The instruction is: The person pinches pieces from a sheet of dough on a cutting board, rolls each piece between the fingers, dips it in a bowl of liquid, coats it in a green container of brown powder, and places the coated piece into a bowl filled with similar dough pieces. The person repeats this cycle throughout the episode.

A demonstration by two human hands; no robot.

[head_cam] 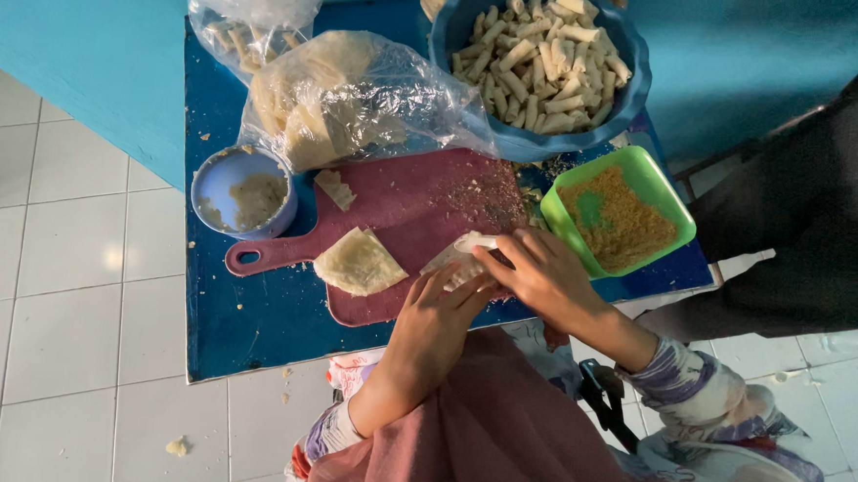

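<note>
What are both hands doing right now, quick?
Left hand: closed on the pale wrapper roll, pressing it on the red cutting board.
Right hand: closed on the same wrapper roll, pinching its end.

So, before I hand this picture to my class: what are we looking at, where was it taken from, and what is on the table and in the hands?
There is no machine here. A person works with two bare hands, and the single picture comes from a camera worn on their head, looking down.

The left hand and right hand together pinch a thin pale wrapper, folding or rolling it over a dark red cutting board. Another folded wrapper lies on the board.

All this rests on a small blue table. On it stand a big blue bowl piled with finished rolls, a green tray of brown crumbs, a small blue cup of pale paste, and a clear plastic bag of more wrappers.
</note>
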